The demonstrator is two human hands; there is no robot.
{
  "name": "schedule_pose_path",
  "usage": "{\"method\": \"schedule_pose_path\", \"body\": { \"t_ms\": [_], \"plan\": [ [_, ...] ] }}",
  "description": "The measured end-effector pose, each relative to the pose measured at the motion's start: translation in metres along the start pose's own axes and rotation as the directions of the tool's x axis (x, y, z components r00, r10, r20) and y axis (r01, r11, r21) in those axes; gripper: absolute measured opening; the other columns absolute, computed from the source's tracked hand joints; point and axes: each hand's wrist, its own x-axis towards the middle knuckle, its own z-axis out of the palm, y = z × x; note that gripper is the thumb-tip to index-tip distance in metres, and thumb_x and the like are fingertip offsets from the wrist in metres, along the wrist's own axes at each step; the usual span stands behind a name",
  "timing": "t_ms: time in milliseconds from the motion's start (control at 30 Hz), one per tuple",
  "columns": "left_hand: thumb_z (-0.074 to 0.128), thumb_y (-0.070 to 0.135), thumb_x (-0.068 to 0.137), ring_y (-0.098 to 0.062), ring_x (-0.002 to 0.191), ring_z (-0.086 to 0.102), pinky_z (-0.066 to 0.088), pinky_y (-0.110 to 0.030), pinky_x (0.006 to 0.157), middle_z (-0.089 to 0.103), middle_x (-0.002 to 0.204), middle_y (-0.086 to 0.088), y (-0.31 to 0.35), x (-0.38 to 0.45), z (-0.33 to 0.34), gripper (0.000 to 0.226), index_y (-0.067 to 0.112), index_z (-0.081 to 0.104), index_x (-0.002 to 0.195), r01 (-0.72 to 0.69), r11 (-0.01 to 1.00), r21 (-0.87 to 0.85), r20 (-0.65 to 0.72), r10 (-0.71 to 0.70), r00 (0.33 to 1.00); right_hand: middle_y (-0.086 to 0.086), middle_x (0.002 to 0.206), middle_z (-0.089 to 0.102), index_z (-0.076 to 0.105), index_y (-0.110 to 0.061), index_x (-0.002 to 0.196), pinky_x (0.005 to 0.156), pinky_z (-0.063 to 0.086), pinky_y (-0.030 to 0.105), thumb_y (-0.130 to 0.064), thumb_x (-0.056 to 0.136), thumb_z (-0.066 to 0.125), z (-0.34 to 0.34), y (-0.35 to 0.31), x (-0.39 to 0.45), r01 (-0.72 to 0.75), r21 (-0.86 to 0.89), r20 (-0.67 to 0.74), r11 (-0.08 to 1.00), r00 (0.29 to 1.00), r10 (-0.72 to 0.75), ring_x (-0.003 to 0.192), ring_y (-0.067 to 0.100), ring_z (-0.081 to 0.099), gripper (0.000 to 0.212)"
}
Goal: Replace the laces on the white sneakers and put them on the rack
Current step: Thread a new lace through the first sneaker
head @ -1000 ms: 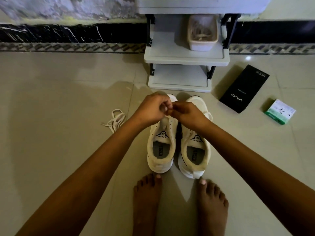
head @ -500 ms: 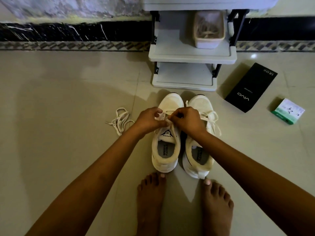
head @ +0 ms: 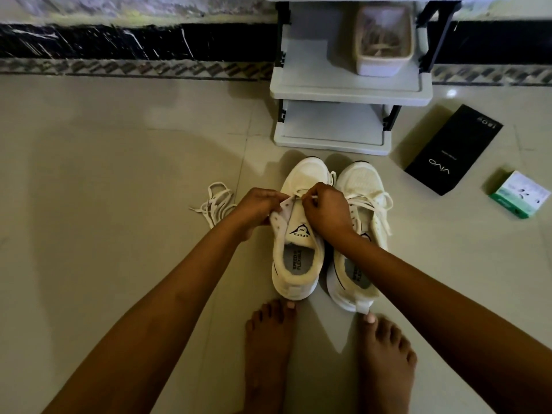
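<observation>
Two white sneakers are set side by side on the tiled floor (head: pixel 119 204), toes toward a grey shoe rack (head: pixel 349 91) standing just beyond them. The left sneaker (head: pixel 298 258) is worked on by both hands. Its eyelet flap is gripped by the curled fingers of the left hand (head: pixel 257 209), and the end of a white lace (head: pixel 301 195) is pinched at the upper eyelets by the right hand (head: pixel 325 213), its fingers bent tightly. The right sneaker (head: pixel 364 186) is seen laced, with loose lace ends draped over its side. A loose bundle of white laces (head: pixel 213 203) lies on the floor just left of the left hand. A beige basket (head: pixel 385 64) is kept on the rack's middle shelf. A black phone box (head: pixel 454 150) and a small green-and-white box (head: pixel 519 194) lie to the right of the sneakers. Two bare feet are placed just behind the heels.
</observation>
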Motion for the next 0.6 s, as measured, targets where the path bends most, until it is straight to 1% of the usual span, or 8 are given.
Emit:
{"method": "schedule_pose_path", "body": {
  "t_ms": [100, 167, 233, 367, 533, 600],
  "plan": [
    [0.045, -0.005, 0.087, -0.014, 0.076, 0.06, 0.051, -0.023, 0.064, 0.066, 0.083, -0.002, -0.003, 0.0, -0.0006, 0.031, 0.012, 0.066, 0.102, 0.011, 0.999, -0.041, 0.011, -0.011, 1.0, 0.015, 0.105, 0.064, 0.062, -0.004, 0.105, 0.066, 0.039, 0.027, -0.023, 0.093, 0.051, 0.0015, 0.0, 0.0019, -0.003, -0.077, -0.01, 0.997, 1.0, 0.003, 0.092, 0.029, 0.061, 0.025],
    [0.045, -0.005, 0.087, -0.014, 0.076, 0.06, 0.051, -0.022, 0.063, 0.066, 0.084, -0.002, -0.0045, -0.0002, -0.001, 0.032, 0.012, 0.065, 0.104, 0.009, 0.998, -0.057, 0.019, -0.008, 1.0, 0.014, 0.107, 0.064, 0.063, -0.006, 0.107, 0.067, 0.04, 0.028, -0.025, 0.094, 0.051, 0.0009, -0.0002, 0.0028, 0.003, -0.099, 0.005, 0.995, 1.0, -0.002, 0.093, 0.029, 0.061, 0.026],
    [0.045, -0.005, 0.087, -0.013, 0.077, 0.061, 0.051, -0.021, 0.062, 0.066, 0.085, -0.002, -0.005, 0.0002, -0.0007, 0.033, 0.009, 0.065, 0.108, 0.009, 0.998, -0.066, 0.017, -0.008, 1.0, 0.013, 0.107, 0.065, 0.063, -0.008, 0.108, 0.069, 0.042, 0.03, -0.026, 0.094, 0.051, 0.0006, -0.0007, 0.0029, 0.0, -0.104, 0.011, 0.995, 1.0, 0.002, 0.094, 0.029, 0.061, 0.026],
    [0.045, -0.006, 0.086, -0.015, 0.079, 0.06, 0.05, -0.024, 0.065, 0.065, 0.087, -0.005, -0.0033, 0.0009, -0.0003, 0.035, 0.005, 0.064, 0.113, 0.013, 0.998, -0.059, 0.006, -0.013, 1.0, 0.01, 0.103, 0.066, 0.065, -0.011, 0.105, 0.068, 0.042, 0.03, -0.027, 0.093, 0.051, 0.0018, -0.0016, -0.0005, -0.009, -0.086, -0.021, 0.996, 1.0, 0.007, 0.093, 0.026, 0.062, 0.024],
    [0.045, -0.006, 0.087, -0.022, 0.091, 0.058, 0.05, -0.026, 0.071, 0.063, 0.102, -0.012, -0.0023, 0.0022, -0.0016, 0.035, 0.003, 0.062, 0.117, 0.02, 0.999, -0.027, 0.007, -0.02, 1.0, 0.006, 0.1, 0.067, 0.066, -0.015, 0.101, 0.065, 0.039, 0.027, -0.027, 0.093, 0.051, 0.0026, -0.0023, -0.0026, 0.02, -0.087, -0.012, 0.996, 1.0, -0.021, 0.089, 0.022, 0.062, 0.021],
    [0.045, -0.006, 0.087, -0.021, 0.089, 0.058, 0.05, -0.026, 0.069, 0.063, 0.1, -0.01, -0.0021, 0.0024, -0.0002, 0.035, 0.004, 0.063, 0.115, 0.021, 0.999, -0.026, 0.003, -0.021, 1.0, 0.006, 0.101, 0.067, 0.066, -0.015, 0.102, 0.065, 0.04, 0.027, -0.027, 0.093, 0.051, 0.0038, -0.0028, -0.0028, 0.024, -0.114, -0.018, 0.993, 0.999, -0.027, 0.09, 0.022, 0.062, 0.022]
  ]
}}
